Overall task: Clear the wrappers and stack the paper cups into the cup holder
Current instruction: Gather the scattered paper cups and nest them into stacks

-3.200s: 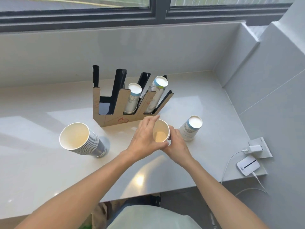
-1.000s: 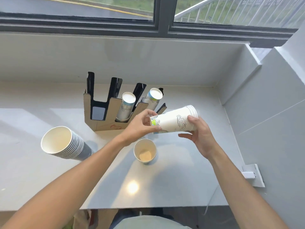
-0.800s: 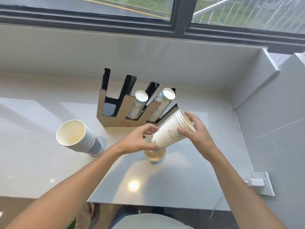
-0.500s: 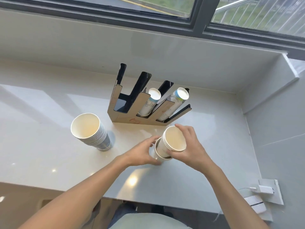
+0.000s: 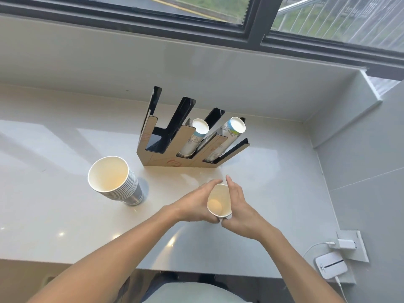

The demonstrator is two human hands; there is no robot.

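Left hand and right hand press flat against opposite sides of an upright paper cup, mouth up, above the tabletop in front of the cup holder. Fingers extended, holding it between them.
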